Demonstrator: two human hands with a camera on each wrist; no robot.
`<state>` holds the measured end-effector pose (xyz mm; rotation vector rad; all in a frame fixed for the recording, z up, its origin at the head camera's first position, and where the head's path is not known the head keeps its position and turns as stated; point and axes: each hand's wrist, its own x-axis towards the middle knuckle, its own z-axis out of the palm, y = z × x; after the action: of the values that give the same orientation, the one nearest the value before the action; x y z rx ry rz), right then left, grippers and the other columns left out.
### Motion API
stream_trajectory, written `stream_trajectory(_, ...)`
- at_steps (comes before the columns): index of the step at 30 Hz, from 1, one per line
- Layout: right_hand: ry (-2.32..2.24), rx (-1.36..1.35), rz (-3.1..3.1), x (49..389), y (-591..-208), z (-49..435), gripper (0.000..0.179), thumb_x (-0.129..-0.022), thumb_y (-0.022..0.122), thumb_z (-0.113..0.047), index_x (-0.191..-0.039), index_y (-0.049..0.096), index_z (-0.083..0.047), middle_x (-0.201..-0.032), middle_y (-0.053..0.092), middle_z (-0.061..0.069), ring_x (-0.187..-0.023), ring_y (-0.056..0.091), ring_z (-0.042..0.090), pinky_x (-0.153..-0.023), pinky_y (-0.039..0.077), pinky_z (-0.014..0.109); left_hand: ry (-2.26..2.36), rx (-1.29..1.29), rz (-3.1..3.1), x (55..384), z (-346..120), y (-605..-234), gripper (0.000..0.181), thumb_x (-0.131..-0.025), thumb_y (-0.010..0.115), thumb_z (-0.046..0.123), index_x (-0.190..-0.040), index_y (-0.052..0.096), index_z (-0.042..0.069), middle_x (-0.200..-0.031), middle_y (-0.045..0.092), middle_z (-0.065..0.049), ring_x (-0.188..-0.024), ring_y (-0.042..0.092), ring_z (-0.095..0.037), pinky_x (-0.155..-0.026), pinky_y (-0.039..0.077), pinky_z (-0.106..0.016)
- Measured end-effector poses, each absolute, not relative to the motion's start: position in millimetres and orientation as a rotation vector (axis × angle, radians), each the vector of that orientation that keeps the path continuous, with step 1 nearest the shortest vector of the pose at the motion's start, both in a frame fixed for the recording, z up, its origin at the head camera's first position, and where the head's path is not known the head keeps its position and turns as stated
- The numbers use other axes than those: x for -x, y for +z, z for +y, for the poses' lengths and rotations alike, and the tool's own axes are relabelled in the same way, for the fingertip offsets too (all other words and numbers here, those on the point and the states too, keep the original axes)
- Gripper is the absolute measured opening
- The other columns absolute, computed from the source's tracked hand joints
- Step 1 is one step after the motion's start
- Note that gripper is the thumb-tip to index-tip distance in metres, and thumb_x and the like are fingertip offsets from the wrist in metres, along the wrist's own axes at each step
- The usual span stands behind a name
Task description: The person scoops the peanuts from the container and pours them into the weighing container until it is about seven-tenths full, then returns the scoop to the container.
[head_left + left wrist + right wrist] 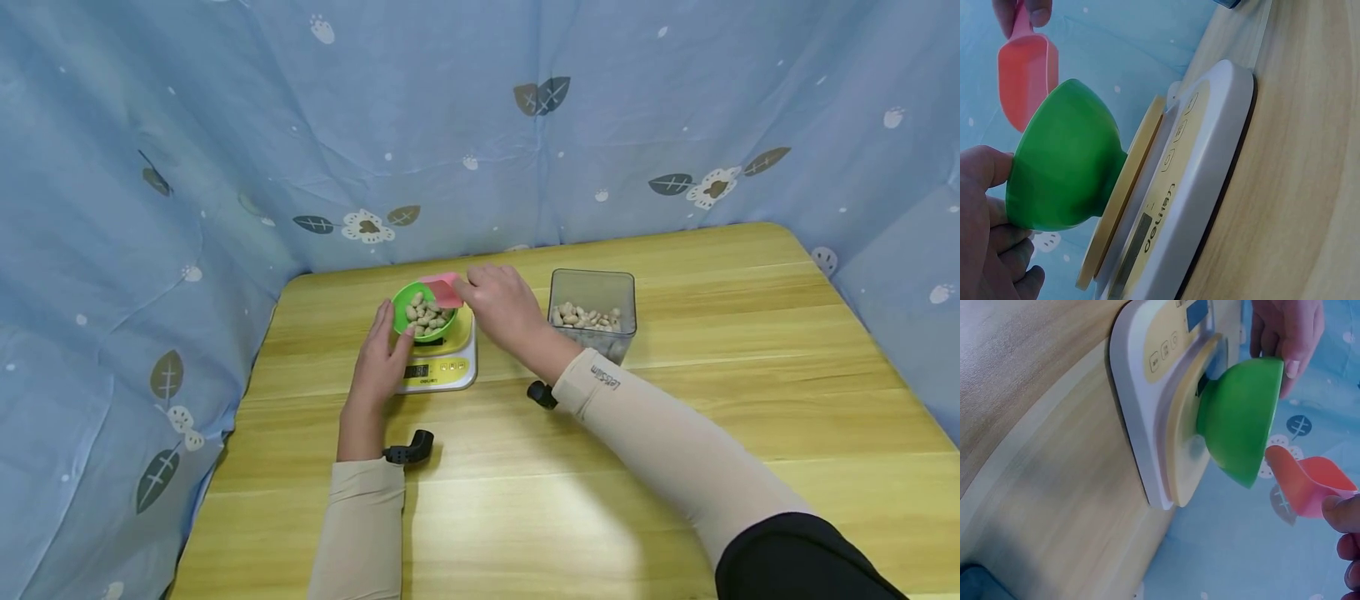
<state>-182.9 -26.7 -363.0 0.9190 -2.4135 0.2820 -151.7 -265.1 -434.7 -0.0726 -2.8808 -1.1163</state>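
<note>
A green bowl [402, 310] with pale, oval, nut-like pieces [424, 317] in it stands on the yellow plate of a kitchen scale [459, 377]. My left hand [377, 367] holds the bowl at its left side, thumb and fingers about the rim; the left wrist view shows the lower fingers curled beneath it. A pink scoop [1027, 78] is pinched by its handle in my right hand [504, 307]. In the right wrist view the scoop's lip tilts down at the bowl's rim. No pieces show inside the scoop there. The digits on the scale's display are too blurred to read.
A clear grey square container [592, 287] with more of the pale pieces stands to the right of the scale, beyond my right forearm. The wooden table [720, 333] meets a blue patterned curtain [465, 125] at its back and left edges. Black cameras sit on both wrists.
</note>
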Motion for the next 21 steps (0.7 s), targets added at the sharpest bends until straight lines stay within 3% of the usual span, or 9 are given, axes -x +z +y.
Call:
stream_trajectory(8, 0.423, -0.894, -2.389, 180, -350, 3, 0.022, -0.097, 0.062, -0.013, -0.114, 0.075, -0.013, -0.067, 0.056, 0.004, -0.058, 0.046, 0.019, -0.056, 0.044, 0.036, -1.087, 0.062, -2.878, 151, -261, -431, 0.069, -0.104, 0.039, 0.046, -0.159, 0.005, 0.022, -0.165, -0.001, 0.006, -0.153, 0.006, -0.022, -0.123, 0.012, -0.049)
stream_trajectory(13, 0.542, -0.833, -2.542, 174, -334, 45, 0.026, -0.093, 0.069, -0.018, -0.117, 0.073, -0.009, -0.081, 0.063, 0.008, -0.069, 0.057, 0.024, -0.066, 0.049, 0.042, -1.060, 0.074, -2.851, 151, -254, -423, 0.069, -0.104, 0.042, 0.042, -0.159, 0.005, 0.023, -0.165, -0.003, 0.010, -0.153, 0.004, -0.019, -0.123, 0.012, -0.049)
stream_trajectory(21, 0.703, -0.630, -2.734, 156, -312, 122, 0.037, -0.093, 0.069, -0.019, -0.129, 0.067, -0.009, -0.090, 0.062, 0.008, -0.072, 0.049, 0.023, -0.064, 0.041, 0.036, -1.046, 0.250, -2.781, 143, -222, -399, 0.067, -0.104, 0.042, 0.040, -0.159, 0.008, 0.024, -0.165, -0.003, 0.013, -0.153, 0.006, -0.019, -0.122, 0.016, -0.052)
